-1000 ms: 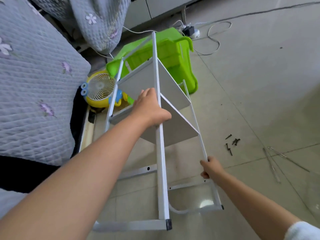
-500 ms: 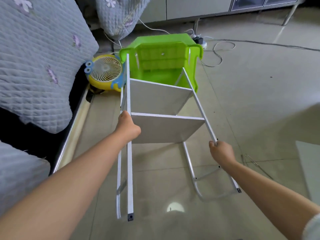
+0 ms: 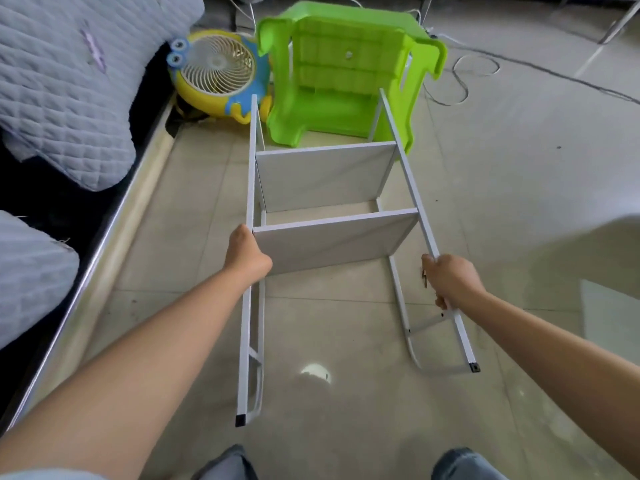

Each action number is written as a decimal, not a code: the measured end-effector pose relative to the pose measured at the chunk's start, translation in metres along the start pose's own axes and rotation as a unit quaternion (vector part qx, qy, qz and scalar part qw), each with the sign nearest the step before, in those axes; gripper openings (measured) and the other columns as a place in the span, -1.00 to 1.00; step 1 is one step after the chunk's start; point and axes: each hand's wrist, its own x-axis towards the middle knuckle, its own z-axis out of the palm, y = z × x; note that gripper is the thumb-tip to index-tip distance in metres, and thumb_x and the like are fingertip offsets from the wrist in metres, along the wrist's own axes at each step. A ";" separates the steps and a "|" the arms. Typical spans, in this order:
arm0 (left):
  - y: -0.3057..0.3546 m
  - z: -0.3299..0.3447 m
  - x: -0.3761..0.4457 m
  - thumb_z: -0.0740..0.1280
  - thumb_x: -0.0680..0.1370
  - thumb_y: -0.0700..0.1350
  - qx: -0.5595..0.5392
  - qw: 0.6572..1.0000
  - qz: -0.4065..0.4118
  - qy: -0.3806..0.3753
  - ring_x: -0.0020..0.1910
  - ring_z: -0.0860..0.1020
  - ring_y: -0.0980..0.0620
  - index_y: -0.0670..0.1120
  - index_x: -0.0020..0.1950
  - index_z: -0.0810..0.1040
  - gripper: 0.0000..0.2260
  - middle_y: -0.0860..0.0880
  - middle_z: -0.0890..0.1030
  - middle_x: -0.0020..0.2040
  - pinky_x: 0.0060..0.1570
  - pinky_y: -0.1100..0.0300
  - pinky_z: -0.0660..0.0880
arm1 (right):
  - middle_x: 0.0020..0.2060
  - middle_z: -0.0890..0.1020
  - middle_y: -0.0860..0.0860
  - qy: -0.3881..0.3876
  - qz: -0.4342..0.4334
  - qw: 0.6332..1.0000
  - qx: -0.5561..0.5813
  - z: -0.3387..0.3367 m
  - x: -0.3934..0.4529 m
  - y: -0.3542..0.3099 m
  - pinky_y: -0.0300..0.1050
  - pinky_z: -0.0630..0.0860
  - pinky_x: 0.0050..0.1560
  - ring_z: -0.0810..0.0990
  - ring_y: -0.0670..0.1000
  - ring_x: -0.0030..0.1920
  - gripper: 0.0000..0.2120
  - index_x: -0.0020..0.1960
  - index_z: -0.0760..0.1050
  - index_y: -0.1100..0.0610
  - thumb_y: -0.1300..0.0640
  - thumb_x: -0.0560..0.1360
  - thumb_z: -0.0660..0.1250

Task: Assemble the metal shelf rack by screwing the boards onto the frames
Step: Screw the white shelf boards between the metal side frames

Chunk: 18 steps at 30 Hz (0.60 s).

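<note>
On the tiled floor (image 3: 502, 202) beside a bed with a quilted grey blanket (image 3: 62, 95) lies the white metal shelf rack (image 3: 332, 237), tipped onto its side. Two grey boards (image 3: 325, 174) sit between its two long frames. Behind it stands a green plastic stool (image 3: 346, 74), turned over, and a yellow fan (image 3: 218, 71) with big eyes. The left hand (image 3: 247, 256) grips the left frame (image 3: 246, 341) by the near board. The right hand (image 3: 452, 280) is curled around the right frame (image 3: 415, 192).
</note>
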 end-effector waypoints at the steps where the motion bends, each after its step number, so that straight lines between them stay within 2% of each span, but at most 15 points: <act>1: 0.000 0.001 0.001 0.21 0.43 -0.39 0.007 1.000 -0.001 0.000 -0.05 0.39 -0.13 -0.23 0.05 0.27 -0.76 -0.23 0.35 0.19 -0.16 0.18 0.32 | -0.50 0.47 0.11 -0.021 0.006 0.999 -0.025 -0.006 0.002 -0.005 -0.21 0.34 -0.46 0.46 0.05 -0.52 -0.51 -0.20 0.44 0.27 -0.05 0.61 -0.05; 3: 0.001 0.003 0.002 0.21 0.45 -0.39 0.029 1.000 -0.004 -0.004 0.07 0.43 -0.20 -0.29 0.17 0.27 -0.69 -0.24 0.35 0.21 -0.14 0.16 0.33 | -0.50 0.48 0.14 -0.055 0.004 0.995 -0.087 -0.020 0.007 -0.013 -0.19 0.34 -0.42 0.46 0.08 -0.47 -0.43 -0.21 0.44 0.29 -0.09 0.62 -0.11; 5: -0.001 0.006 0.003 0.23 0.48 -0.34 0.068 0.998 -0.004 -0.004 0.11 0.45 -0.22 -0.29 0.21 0.24 -0.66 -0.24 0.37 0.22 -0.14 0.11 0.33 | -0.45 0.51 0.19 -0.073 -0.014 0.992 -0.098 -0.029 0.017 -0.020 -0.17 0.41 -0.37 0.49 0.11 -0.43 -0.51 -0.16 0.38 0.29 -0.04 0.63 -0.13; 8: -0.004 0.005 0.006 0.17 0.56 -0.23 0.188 0.982 0.008 0.023 0.10 0.49 -0.21 -0.26 0.23 0.25 -0.73 -0.20 0.46 0.18 -0.19 0.10 0.33 | -0.28 0.53 0.23 -0.048 -0.045 0.998 0.000 -0.033 0.039 -0.035 -0.09 0.48 -0.36 0.51 0.14 -0.39 -0.62 0.04 0.31 0.28 -0.05 0.61 -0.04; 10: -0.006 0.004 0.008 0.13 0.58 -0.23 0.255 0.966 0.010 0.037 0.05 0.52 -0.18 -0.24 0.21 0.28 -0.78 -0.18 0.53 0.11 -0.23 0.12 0.32 | -0.25 0.50 0.19 -0.028 -0.057 0.996 0.069 -0.030 0.049 -0.051 -0.06 0.48 -0.35 0.49 0.11 -0.43 -0.64 0.09 0.29 0.25 -0.05 0.60 -0.01; 13: -0.007 0.009 0.009 0.13 0.58 -0.27 0.309 0.950 0.000 0.037 -0.01 0.55 -0.15 -0.24 0.22 0.28 -0.78 -0.16 0.58 0.04 -0.26 0.13 0.33 | -0.38 0.40 0.12 -0.010 -0.035 0.992 0.124 -0.024 0.056 -0.065 -0.14 0.40 -0.40 0.39 0.06 -0.50 -0.65 0.07 0.30 0.25 -0.03 0.60 -0.05; 15: -0.008 0.011 0.011 0.12 0.59 -0.28 0.305 0.952 -0.006 0.040 -0.01 0.55 -0.15 -0.25 0.23 0.28 -0.78 -0.17 0.58 0.03 -0.25 0.13 0.34 | -0.42 0.36 0.09 0.015 -0.028 0.992 0.126 -0.021 0.057 -0.063 -0.19 0.31 -0.46 0.35 0.05 -0.51 -0.63 -0.01 0.34 0.26 -0.01 0.61 -0.08; 18: -0.010 0.009 0.016 0.05 0.64 -0.22 0.269 0.962 0.007 0.049 0.02 0.53 -0.19 -0.26 0.20 0.32 -0.81 -0.20 0.57 0.04 -0.24 0.11 0.31 | -0.43 0.35 0.09 0.037 -0.043 0.991 0.122 -0.017 0.054 -0.055 -0.21 0.30 -0.49 0.34 0.05 -0.51 -0.62 -0.11 0.34 0.26 0.01 0.61 -0.08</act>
